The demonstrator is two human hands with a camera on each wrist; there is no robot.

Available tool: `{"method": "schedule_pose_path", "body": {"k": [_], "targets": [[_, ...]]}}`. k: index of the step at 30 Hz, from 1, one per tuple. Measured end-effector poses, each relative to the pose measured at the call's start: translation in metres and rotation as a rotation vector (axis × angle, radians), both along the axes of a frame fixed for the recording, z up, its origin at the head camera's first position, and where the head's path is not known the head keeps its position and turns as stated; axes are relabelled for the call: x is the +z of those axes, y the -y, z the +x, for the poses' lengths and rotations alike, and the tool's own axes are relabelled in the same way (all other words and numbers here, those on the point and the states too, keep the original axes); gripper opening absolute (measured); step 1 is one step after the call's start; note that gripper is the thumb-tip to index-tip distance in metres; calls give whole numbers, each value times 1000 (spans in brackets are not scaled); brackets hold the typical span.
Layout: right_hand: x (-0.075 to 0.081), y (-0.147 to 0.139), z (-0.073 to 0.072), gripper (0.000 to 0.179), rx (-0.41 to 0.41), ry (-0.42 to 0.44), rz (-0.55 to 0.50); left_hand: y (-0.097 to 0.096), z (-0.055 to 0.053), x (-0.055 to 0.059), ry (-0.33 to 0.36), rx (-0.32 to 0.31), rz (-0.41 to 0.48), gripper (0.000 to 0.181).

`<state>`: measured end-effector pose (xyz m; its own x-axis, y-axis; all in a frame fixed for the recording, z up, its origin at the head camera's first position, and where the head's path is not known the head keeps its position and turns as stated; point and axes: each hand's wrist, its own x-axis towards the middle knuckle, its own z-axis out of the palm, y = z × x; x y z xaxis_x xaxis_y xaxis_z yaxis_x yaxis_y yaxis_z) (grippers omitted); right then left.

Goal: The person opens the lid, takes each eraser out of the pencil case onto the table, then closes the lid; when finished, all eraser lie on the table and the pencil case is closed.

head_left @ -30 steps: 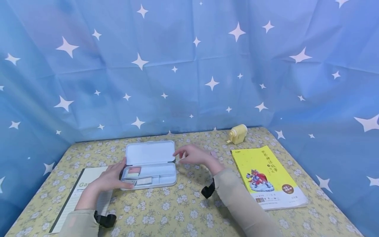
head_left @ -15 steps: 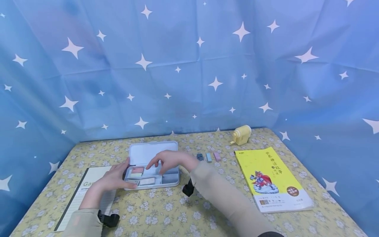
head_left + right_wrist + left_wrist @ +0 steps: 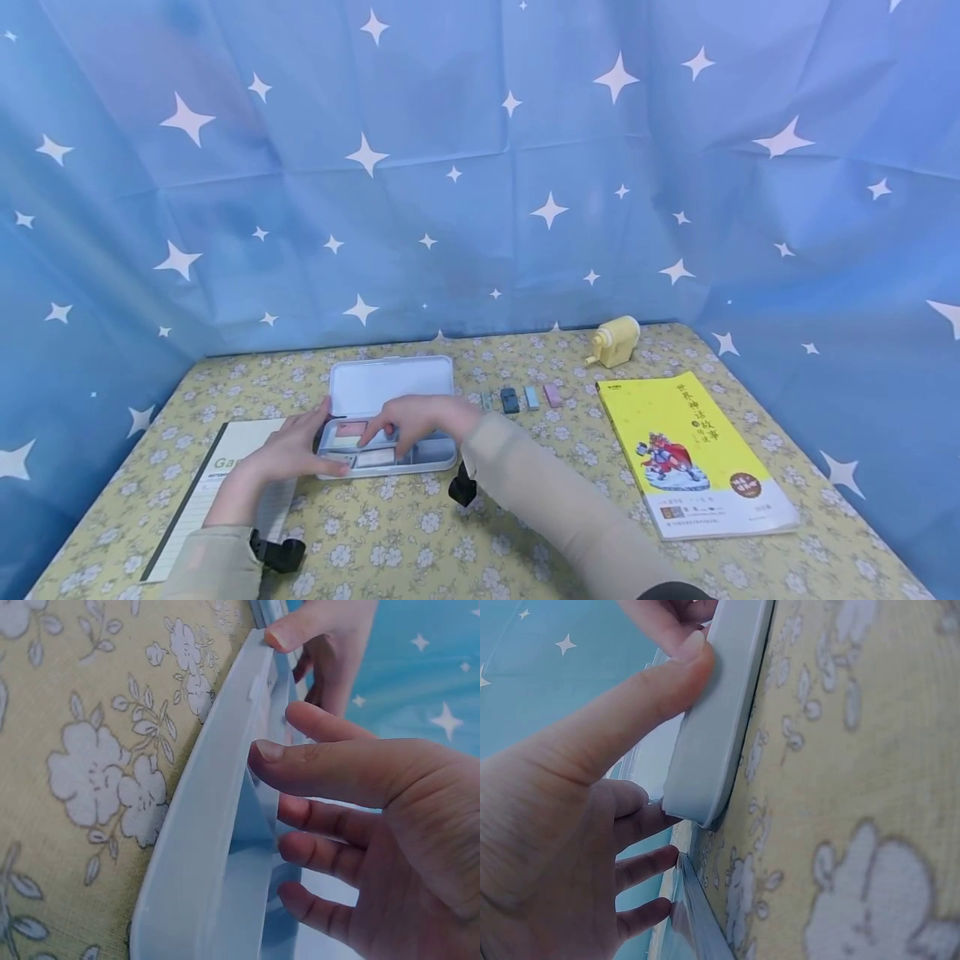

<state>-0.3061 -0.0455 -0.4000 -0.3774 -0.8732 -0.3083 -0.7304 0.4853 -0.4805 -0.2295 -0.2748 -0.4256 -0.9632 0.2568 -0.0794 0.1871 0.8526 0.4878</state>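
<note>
A pale blue pencil case (image 3: pixel 450 457) lies with its lid up at the back left of the table. My left hand (image 3: pixel 288 450) holds its left end, thumb on the front wall, as the left wrist view shows; the other fingers are spread behind the corner. Over the tray is my right hand (image 3: pixel 412 421), with thumb and index finger apart near a whitish eraser (image 3: pixel 377 457) in the front compartment. A pink eraser (image 3: pixel 351 429) lies in the rear compartment. In the right wrist view, the right thumb (image 3: pixel 300 769) reaches over the front wall.
Right of the case stand several small pieces in a row, among them a dark one (image 3: pixel 510 401), a light blue one (image 3: pixel 532 397) and a pink one (image 3: pixel 552 395). A yellow pencil sharpener (image 3: pixel 614 342), a yellow book (image 3: pixel 667 425) and a notebook (image 3: pixel 202 500) lie further out.
My right hand has moved left from beside the case to over its tray, then toward the front compartment. The small row beside the case is now uncovered. My left hand stays on the case.
</note>
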Motion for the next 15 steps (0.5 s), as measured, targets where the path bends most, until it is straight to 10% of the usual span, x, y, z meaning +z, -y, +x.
{"method": "schedule_pose_path", "body": {"k": [15], "targets": [[-2, 9, 4, 61, 25, -37, 61, 0, -2, -1, 1, 3, -2, 126]]}}
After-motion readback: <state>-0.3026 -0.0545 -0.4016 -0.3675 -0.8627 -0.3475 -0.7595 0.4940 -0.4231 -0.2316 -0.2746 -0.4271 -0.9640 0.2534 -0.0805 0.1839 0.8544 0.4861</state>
